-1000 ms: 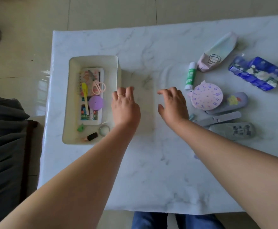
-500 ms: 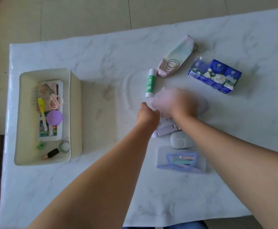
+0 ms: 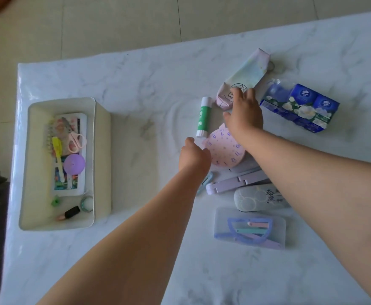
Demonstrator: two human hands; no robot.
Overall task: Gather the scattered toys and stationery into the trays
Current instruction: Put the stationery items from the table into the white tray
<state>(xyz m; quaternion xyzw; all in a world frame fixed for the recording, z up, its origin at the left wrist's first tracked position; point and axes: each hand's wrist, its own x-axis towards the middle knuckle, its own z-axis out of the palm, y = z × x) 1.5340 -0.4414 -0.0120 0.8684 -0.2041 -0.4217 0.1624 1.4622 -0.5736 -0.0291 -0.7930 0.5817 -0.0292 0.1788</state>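
1. The pink clock dial (image 3: 225, 150) lies flat on the counter (image 3: 149, 89) at the near-left end of the loose pile, its left rim touching the left hand (image 3: 193, 156). That hand's fingers are curled under and hidden, so I cannot tell whether they pinch the dial.
2. The right hand (image 3: 244, 113) reaches over the dial with fingers spread, the tips on the pastel pencil pouch (image 3: 244, 78); it looks set to draw that in, and grips nothing yet.
3. Just left of both hands lies the green glue stick (image 3: 203, 116). Nearer the person are a lilac folding stand (image 3: 235, 183), a grey case (image 3: 257, 198) and a clear ruler set (image 3: 250, 227), packed close together.
4. The tray (image 3: 100, 164) sits well apart to the left near the counter's edge, with a broad bare strip between for carrying. It holds scissors (image 3: 76, 139) and a notebook, with room at its far end.
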